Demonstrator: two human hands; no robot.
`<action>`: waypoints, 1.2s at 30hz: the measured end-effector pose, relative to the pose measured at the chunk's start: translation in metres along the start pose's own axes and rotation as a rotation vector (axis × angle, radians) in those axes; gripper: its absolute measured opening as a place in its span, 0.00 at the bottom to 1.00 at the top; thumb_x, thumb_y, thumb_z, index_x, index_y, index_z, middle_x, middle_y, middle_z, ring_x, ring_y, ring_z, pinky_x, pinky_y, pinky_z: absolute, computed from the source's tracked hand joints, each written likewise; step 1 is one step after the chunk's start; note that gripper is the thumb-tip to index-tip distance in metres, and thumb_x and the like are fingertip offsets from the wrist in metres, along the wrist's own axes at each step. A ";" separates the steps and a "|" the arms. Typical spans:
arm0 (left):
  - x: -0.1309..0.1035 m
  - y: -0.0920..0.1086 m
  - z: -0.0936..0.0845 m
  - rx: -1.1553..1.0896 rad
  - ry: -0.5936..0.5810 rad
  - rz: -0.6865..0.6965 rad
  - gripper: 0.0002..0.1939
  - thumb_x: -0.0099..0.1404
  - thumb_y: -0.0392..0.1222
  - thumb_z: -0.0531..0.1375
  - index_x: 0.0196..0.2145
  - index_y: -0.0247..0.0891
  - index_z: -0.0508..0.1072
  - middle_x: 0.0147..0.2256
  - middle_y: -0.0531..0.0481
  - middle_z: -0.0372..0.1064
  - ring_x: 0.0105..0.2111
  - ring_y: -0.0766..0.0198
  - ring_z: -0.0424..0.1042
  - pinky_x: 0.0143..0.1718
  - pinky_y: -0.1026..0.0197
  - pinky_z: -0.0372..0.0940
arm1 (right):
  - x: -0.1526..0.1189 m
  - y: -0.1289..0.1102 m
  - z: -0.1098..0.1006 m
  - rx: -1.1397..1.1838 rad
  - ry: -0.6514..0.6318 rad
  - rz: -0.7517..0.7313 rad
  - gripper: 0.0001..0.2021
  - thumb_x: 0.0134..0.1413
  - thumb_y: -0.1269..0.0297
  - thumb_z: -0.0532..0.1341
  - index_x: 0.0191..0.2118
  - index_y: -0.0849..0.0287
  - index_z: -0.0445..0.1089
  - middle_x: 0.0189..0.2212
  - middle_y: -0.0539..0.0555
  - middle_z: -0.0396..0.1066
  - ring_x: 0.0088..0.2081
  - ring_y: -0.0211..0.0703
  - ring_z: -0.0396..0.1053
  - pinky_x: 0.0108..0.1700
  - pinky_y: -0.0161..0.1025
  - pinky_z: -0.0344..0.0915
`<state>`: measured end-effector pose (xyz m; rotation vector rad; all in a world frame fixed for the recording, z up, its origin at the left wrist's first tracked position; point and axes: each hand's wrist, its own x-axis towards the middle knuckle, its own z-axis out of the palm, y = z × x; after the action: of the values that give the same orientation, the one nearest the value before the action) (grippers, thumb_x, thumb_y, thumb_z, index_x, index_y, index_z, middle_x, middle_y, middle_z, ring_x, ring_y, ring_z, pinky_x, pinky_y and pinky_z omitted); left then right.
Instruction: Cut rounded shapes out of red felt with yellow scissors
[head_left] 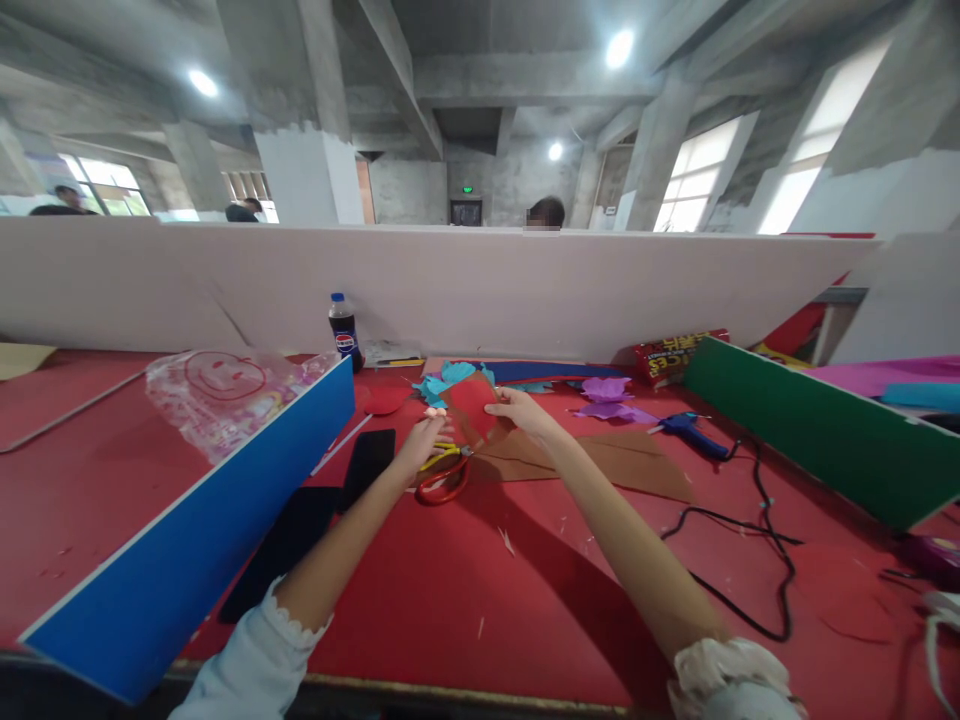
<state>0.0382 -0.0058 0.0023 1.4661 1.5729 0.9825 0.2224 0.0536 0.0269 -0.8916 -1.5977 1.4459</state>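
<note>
Pinched at its right edge by my right hand (516,408), a red piece of paper (471,402) is held up over the table. My left hand (429,437) is at the lower left of that piece, fingers closed together; whether they grip anything is too small to tell. Directly below lie red-handled scissors (444,488) and a yellow-handled tool (442,455). Brown paper (630,462) spreads to the right under the hands. Turquoise paper pieces (442,378) are behind the red paper, and purple ones (606,392) lie further right.
A blue board (217,530) stands left, a green board (817,430) right. Two dark flat devices lie beside the left forearm. A cola bottle (343,330) stands at the back. A blue glue gun (694,435) with black cord (780,580) is right. White partition (450,290) behind.
</note>
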 end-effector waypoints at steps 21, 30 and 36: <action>-0.012 0.009 0.020 -0.646 0.170 0.153 0.17 0.49 0.49 0.60 0.34 0.34 0.68 0.24 0.52 0.69 0.21 0.68 0.67 0.22 0.66 0.61 | -0.016 -0.008 0.019 0.049 -0.174 0.084 0.10 0.37 0.66 0.62 0.31 0.60 0.66 0.24 0.48 0.67 0.22 0.30 0.61 0.23 0.28 0.55; -0.008 0.004 0.015 -0.542 0.237 0.119 0.16 0.48 0.50 0.61 0.21 0.34 0.64 0.11 0.60 0.55 0.11 0.74 0.54 0.13 0.70 0.49 | -0.021 -0.008 0.019 0.119 -0.213 0.077 0.10 0.41 0.60 0.62 0.32 0.59 0.67 0.24 0.47 0.67 0.24 0.30 0.61 0.24 0.28 0.55; -0.008 0.007 0.014 -0.568 0.219 0.112 0.15 0.47 0.49 0.61 0.21 0.33 0.65 0.11 0.58 0.57 0.11 0.74 0.55 0.13 0.70 0.49 | -0.021 -0.006 0.020 0.184 -0.228 0.046 0.13 0.42 0.57 0.61 0.32 0.60 0.69 0.29 0.52 0.70 0.30 0.37 0.66 0.32 0.33 0.61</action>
<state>0.0545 -0.0130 0.0024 1.0790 1.2162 1.5467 0.2141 0.0257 0.0296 -0.6805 -1.5827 1.7471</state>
